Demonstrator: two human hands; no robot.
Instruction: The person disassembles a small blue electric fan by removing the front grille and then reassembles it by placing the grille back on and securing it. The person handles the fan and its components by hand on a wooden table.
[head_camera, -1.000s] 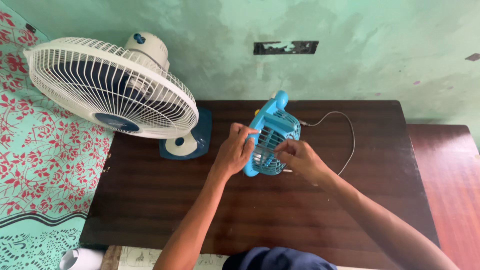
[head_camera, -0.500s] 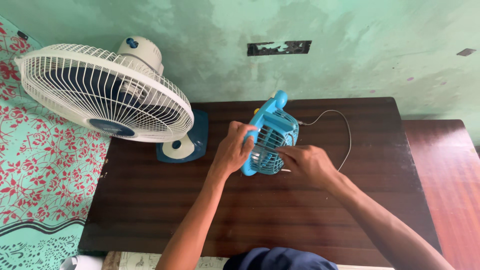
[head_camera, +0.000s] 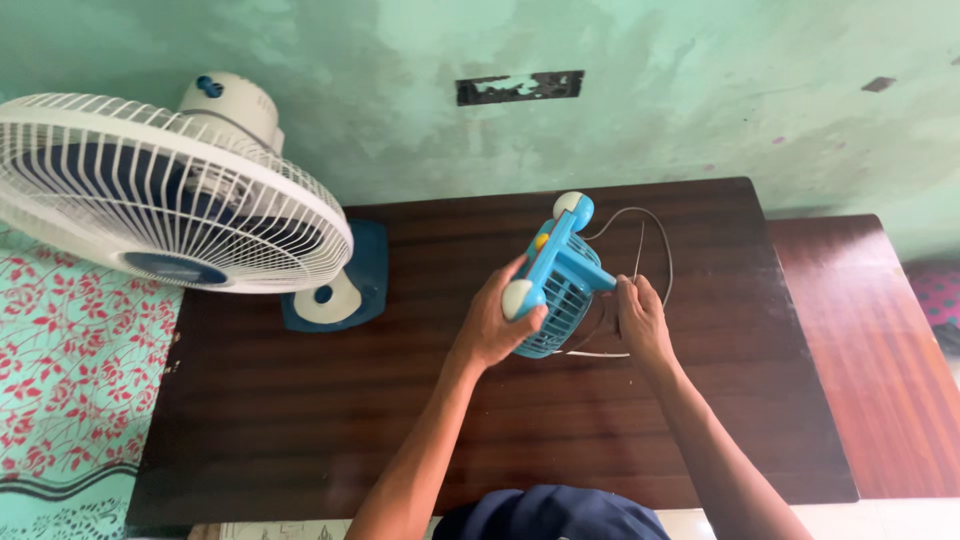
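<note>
A small blue fan (head_camera: 558, 280) with white round ears stands on edge on the dark wooden table (head_camera: 400, 400). My left hand (head_camera: 495, 325) grips its front rim near one white ear. At the fan's back, my right hand (head_camera: 640, 318) has its fingers closed on the blue rear part. A thin white cord (head_camera: 655, 235) loops from the fan across the table behind my right hand.
A large white table fan (head_camera: 165, 195) on a blue base (head_camera: 335, 290) stands at the table's left back corner. A green wall (head_camera: 700, 100) runs behind. A red-brown surface (head_camera: 880, 350) adjoins the table on the right; floral cloth (head_camera: 70, 380) lies at the left.
The small fan has turned so that it now stands more edge-on. My right hand moved from the front grille round to the fan's back. The left hand shifted along the rim.
</note>
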